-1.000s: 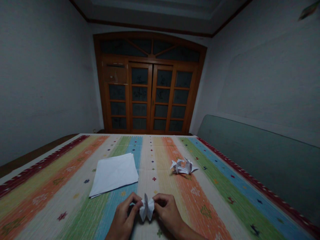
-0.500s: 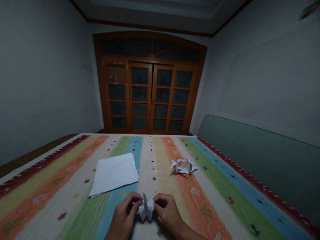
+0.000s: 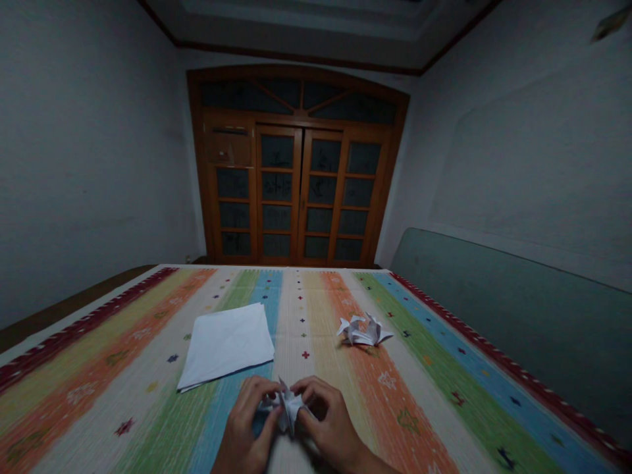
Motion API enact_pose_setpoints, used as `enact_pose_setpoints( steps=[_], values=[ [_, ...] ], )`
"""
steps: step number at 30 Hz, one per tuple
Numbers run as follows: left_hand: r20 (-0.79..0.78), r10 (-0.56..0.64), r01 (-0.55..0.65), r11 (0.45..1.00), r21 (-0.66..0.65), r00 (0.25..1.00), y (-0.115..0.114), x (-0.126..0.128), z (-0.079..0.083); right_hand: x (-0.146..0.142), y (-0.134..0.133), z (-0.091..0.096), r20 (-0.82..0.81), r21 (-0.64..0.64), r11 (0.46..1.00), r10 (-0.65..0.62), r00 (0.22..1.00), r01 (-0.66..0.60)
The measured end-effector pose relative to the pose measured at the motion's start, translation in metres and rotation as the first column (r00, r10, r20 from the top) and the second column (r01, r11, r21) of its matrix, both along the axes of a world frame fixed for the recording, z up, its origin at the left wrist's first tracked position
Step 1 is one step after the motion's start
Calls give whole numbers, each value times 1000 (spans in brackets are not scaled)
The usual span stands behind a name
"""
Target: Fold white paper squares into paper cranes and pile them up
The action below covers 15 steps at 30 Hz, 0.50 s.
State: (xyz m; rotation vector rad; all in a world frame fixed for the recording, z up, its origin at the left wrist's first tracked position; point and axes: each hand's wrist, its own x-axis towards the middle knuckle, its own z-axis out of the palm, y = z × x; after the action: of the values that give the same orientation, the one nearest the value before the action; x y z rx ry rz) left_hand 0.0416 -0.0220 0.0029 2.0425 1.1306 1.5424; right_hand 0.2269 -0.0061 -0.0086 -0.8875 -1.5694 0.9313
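Observation:
A small folded paper figure (image 3: 290, 408), white with pointed tips, is held between both hands just above the near part of the table. My left hand (image 3: 249, 421) pinches its left side between thumb and fingers. On the other side, my right hand (image 3: 328, 418) grips it with curled fingers and thumb. One thin point of the paper sticks up between the hands; the fingers hide parts of the folds. Beyond my right hand lie folded paper figures (image 3: 364, 330), close together. Past my left hand rests a stack of white paper sheets (image 3: 227, 345).
A striped, patterned cloth (image 3: 162, 368) covers the table. Along the right side stands a pale green panel or backrest (image 3: 494, 283). Wooden doors with glass panes (image 3: 301, 191) close off the far wall.
My fingers have closed further over the paper figure, the right ones now curling over its top. The figure has turned and tilted slightly. Paper stack and other figures stay where they were.

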Motion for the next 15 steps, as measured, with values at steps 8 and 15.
enact_pose_setpoints(
  steps=[8, 15],
  values=[
    [10, -16, 17, 997, -82, 1000, -1, 1, 2, -3, 0, -2, -28, -96, 990, 104, 994, -106],
    [-58, 34, -36, 999, -39, 998, -1, 3, 5, -2, 3, -13, 7, -112, 984, 138, 990, -137]
  ],
)
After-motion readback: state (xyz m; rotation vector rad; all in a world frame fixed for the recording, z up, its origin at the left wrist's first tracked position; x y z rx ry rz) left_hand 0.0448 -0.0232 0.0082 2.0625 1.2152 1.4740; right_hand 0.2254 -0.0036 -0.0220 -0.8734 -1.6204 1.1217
